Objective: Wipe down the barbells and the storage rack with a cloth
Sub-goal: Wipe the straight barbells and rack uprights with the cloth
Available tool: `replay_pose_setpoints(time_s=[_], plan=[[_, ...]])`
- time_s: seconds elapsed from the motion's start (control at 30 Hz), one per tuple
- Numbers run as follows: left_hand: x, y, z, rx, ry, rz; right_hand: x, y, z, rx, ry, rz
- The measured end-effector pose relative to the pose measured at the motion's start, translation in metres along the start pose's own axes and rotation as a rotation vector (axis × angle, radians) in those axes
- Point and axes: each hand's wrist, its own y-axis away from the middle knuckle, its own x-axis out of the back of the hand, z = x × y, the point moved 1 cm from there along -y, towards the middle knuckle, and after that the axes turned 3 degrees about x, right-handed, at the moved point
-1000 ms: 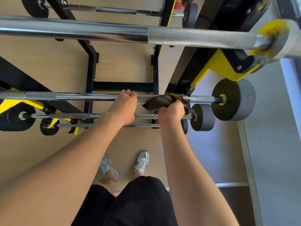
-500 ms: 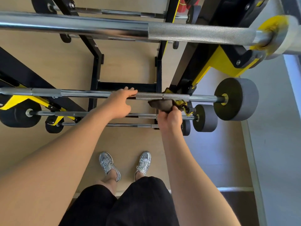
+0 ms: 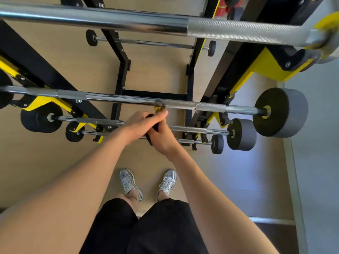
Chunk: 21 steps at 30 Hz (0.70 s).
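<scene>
Meeting below the barbell (image 3: pixel 128 97), left hand (image 3: pixel 139 125) and right hand (image 3: pixel 161 138), both grips bunching the cloth (image 3: pixel 150 142) (mostly hidden).

Your arms are bare from the bottom edge of the view up to your left hand (image 3: pixel 136 125) and right hand (image 3: pixel 163 137), with no sleeves, watch, bands or gloves showing on either. You wear black shorts (image 3: pixel 146 228) of plain dark cloth that end above the knee, with no print or logo that can be made out. On your feet are silver-grey lace-up trainers (image 3: pixel 130 183) with a shiny, meshed upper and pale laces, worn low at the ankle with no sock visible.
</scene>
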Motion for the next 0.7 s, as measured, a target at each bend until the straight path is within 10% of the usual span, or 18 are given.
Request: replay_pose_setpoints(time_s=[0.47, 0.7], plan=[[0.029, 0.002, -0.089, 0.090, 0.174, -0.118, -0.035, 0.018, 0.071, -0.622, -0.447, 0.126], [0.055, -0.021, -0.182, -0.014, 0.039, 0.115, -0.098, -0.017, 0.118, -0.125, -0.174, 0.512]])
